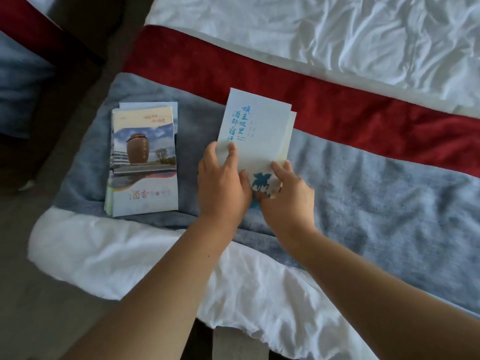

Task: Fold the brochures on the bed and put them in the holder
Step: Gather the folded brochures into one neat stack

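Folded brochure (255, 133): white, blue calligraphy, blue horse-and-rider print; lies on the grey blanket (376, 188), page edges fanned at right.
Left hand (222, 181): clasps its lower left edge.
Right hand (287, 192): pinches its lower right corner.
Brochure stack (144, 162): left of it, near, apart; jar-building cover.
Red runner (337, 110): beyond.

A grey blanket (363, 193) lies across the bed's foot, a red runner (298, 100) just beyond it, rumpled white sheet (337, 35) above, white duvet edge (109, 255) hanging over dark floor (39, 320).
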{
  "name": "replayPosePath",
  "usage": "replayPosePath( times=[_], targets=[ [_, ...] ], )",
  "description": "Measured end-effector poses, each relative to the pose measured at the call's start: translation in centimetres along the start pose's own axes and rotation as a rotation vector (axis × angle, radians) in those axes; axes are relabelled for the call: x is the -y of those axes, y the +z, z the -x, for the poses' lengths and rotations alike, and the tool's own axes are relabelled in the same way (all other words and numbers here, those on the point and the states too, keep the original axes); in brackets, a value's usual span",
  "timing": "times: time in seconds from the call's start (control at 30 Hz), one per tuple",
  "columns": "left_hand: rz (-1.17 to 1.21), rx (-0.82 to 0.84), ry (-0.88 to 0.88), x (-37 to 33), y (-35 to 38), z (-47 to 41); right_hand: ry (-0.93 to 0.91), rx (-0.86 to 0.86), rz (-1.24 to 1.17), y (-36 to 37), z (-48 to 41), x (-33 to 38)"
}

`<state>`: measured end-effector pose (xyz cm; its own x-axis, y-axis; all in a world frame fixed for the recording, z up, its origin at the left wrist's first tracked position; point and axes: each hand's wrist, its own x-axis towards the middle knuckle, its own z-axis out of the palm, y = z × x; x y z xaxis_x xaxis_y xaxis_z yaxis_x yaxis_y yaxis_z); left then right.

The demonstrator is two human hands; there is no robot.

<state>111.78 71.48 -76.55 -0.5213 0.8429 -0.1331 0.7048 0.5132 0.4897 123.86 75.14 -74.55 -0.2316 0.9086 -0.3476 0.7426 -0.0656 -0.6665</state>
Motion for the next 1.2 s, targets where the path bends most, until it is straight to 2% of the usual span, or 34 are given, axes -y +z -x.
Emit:
replayPosePath(
  times=[0.17,0.3,0.4,0.63,1.0,1.2],
  targets=[
    [-0.085,-0.085,-0.065,5.5,-5.4,-1.9,-0.089,0.083,-0.033,5.4,-0.3,6.1],
    [-0.094,-0.103,-0.111,8.8,-7.0,-1.5,-0.144,0.066,-0.059,8.9,-0.1,9.5],
    [-0.088,-0.086,-0.17,11.5,-7.4,-0.7,-0.135,0.115,-0.074,11.3,0.5,11.0],
    [-0.054,-0.064,-0.15,14.8,-7.6,0.3,-0.132,0.181,0.012,13.6,1.5,11.4],
    [-0.077,-0.021,-0.186,16.0,-7.4,0.1,-0.153,0.216,0.133,15.3,1.7,10.9],
    [-0.118,-0.003,-0.148,17.1,-7.4,0.3,-0.148,0.324,0.182,14.4,1.8,10.4]
  ],
)
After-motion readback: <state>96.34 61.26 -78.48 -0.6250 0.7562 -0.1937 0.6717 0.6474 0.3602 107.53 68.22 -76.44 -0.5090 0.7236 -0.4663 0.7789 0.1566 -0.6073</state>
